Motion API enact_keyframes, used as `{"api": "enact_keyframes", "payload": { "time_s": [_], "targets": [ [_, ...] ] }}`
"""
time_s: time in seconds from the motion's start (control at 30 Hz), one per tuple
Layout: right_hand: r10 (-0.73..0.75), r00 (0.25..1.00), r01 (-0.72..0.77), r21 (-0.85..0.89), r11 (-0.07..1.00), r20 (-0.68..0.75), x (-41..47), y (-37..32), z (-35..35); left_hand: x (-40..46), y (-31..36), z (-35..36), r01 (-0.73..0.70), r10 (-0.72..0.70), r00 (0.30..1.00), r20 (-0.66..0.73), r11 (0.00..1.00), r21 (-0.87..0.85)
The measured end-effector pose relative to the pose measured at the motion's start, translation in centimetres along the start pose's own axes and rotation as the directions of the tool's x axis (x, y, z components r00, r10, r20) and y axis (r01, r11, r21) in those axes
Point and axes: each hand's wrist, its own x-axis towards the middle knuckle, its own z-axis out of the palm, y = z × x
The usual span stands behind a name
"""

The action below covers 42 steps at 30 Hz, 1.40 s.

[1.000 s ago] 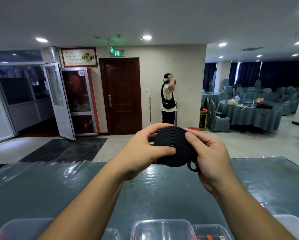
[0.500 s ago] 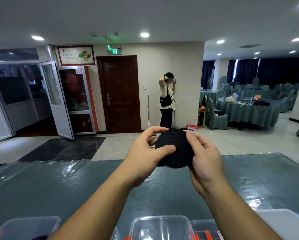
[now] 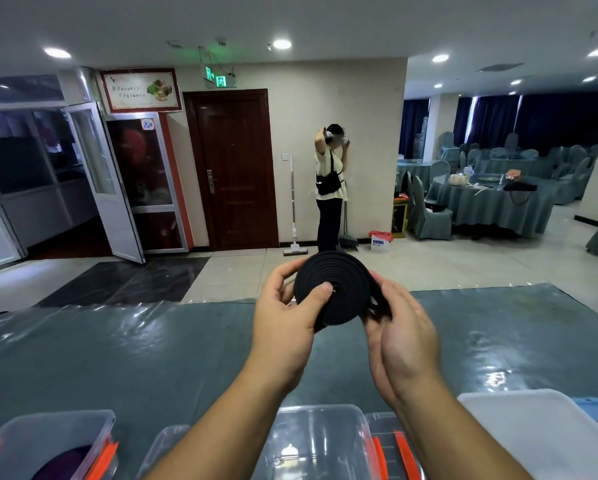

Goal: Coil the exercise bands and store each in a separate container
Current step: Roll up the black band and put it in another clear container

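Teal table [image 3: 117, 358]: plastic-covered, clear containers [image 3: 320, 441] along its near edge
Left hand [image 3: 283, 323]: curled round the coil, thumb pressed on its centre
Right hand [image 3: 403, 336]: fingers cupping the coil's right edge and loose tail
Black band [image 3: 335, 287]: tightly coiled, held above the table between both hands

Bright ceiling downlights [image 3: 282, 44], table glare, bowed wide-angle edges.

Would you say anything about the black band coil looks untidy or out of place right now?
Slightly: the black band is coiled neatly, but its last loop hangs loose by the right hand.
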Motion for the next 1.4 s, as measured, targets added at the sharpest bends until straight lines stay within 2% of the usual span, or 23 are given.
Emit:
{"api": "enact_keyframes", "payload": {
  "time_s": [0.1, 0.27, 0.4, 0.6, 0.77, 0.97, 1.1, 1.23, 1.4],
  "targets": [
    [0.064, 0.998, -0.063, -0.033, 0.997, 0.021, -0.5, 0.6, -1.5, -0.6, -1.4, 0.5, 0.044, -0.046, 0.996, -0.071, 0.999, -0.029],
    [0.039, 0.990, -0.062, -0.169, 0.984, -0.139, -1.1, 2.5, -4.3, -2.0, -4.4, 0.8, 0.133, -0.140, 0.976, -0.164, 0.990, -0.050],
    [0.090, 0.989, -0.124, -0.325, 0.938, -0.117, -2.6, 3.7, -6.8, -3.1, -7.0, 0.5, 0.176, -0.189, 0.947, -0.259, 0.982, -0.073],
    [0.231, 0.949, -0.274, -0.200, 0.941, -0.216, -3.0, 5.9, -10.2, -5.1, -11.3, -0.5, 0.295, -0.295, 0.892, -0.342, 0.954, -0.054],
    [0.363, 0.909, -0.407, -0.247, 0.879, -0.204, -3.1, 8.5, -13.4, -5.6, -13.6, -3.1, 0.487, -0.462, 0.808, -0.366, 0.873, -0.026],
    [0.403, 0.877, -0.474, -0.337, 0.814, -0.260, -2.9, 12.8, -16.2, -5.0, -16.7, -7.8, 0.638, -0.589, 0.688, -0.425, 0.769, -0.034],
    [0.425, 0.835, -0.544, -0.413, 0.730, -0.349, -2.0, 16.0, -17.7, -4.6, -19.7, -10.7, 0.749, -0.716, 0.586, -0.380, 0.658, -0.086],
    [0.393, 0.794, -0.605, -0.537, 0.588, -0.464, -0.8, 19.7, -19.6, -4.1, -23.5, -13.1, 0.821, -0.781, 0.464, -0.419, 0.556, -0.127],
    [0.382, 0.761, -0.640, -0.705, 0.306, -0.524, -0.8, 24.0, -22.1, -3.9, -28.1, -15.4, 0.899, -0.800, 0.347, -0.489, 0.432, -0.070]
  ]
}}
